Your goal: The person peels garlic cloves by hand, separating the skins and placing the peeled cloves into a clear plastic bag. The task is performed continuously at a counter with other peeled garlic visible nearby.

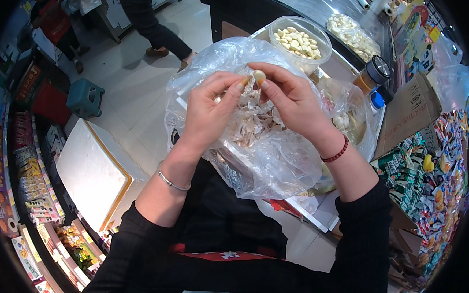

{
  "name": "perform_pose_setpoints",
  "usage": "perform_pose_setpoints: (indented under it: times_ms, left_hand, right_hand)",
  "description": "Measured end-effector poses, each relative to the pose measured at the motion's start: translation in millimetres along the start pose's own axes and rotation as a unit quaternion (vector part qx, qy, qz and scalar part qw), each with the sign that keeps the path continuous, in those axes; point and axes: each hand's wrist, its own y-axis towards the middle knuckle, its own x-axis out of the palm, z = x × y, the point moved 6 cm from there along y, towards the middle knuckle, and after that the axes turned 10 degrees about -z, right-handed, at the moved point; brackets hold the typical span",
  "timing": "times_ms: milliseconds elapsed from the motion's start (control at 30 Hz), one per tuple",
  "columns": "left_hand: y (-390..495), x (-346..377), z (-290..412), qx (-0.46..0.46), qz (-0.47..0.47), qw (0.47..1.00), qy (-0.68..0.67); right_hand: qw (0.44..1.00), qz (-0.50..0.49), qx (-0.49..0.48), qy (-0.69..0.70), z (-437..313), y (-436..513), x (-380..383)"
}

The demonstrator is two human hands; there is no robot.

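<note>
Between its thumb and forefinger, my right hand (291, 99) pinches a peeled garlic clove (259, 75). My left hand (217, 105) is close beside it, thumb against forefinger. A pale piece of garlic (218, 99) shows at its curled fingers, partly hidden. Below both hands, a heap of papery garlic skins (248, 125) lies in a clear plastic bag (281, 165) spread open. Behind the hands, a round clear plastic tub (325, 41) holds many peeled cloves (297, 41). Whole garlic bulbs (340, 120) sit in another clear bag to the right.
At the right stand a jar with a dark lid (378, 70), a blue-capped bottle (377, 99), a cardboard box (409, 113) and heaped wrapped snacks (418, 178). A bag of garlic (352, 35) lies behind. Left are a white foam box (96, 174), a stool (85, 96) and two people.
</note>
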Motion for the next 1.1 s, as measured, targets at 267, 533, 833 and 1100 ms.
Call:
perform_pose_setpoints:
  times_ms: [267,533,833,1100]
  left_hand:
    - [-2.4,-0.4,-4.6,-0.029,-0.043,0.998,-0.030]
    - [-4.1,-4.0,-5.1,-0.030,-0.052,0.998,-0.022]
    - [-4.9,-1.4,-2.6,-0.042,0.012,0.999,0.020]
    - [-5.7,-1.6,-3.8,-0.047,0.036,0.998,0.026]
  right_hand:
    - [0.998,-0.027,0.018,-0.047,0.6,-1.2,5.4]
    - [0.998,-0.038,0.043,-0.010,4.8,-2.8,11.3]
    - [0.991,0.027,0.073,-0.107,0.7,-1.8,10.8]
    - [0.994,0.063,-0.020,-0.089,0.6,-2.7,13.5]
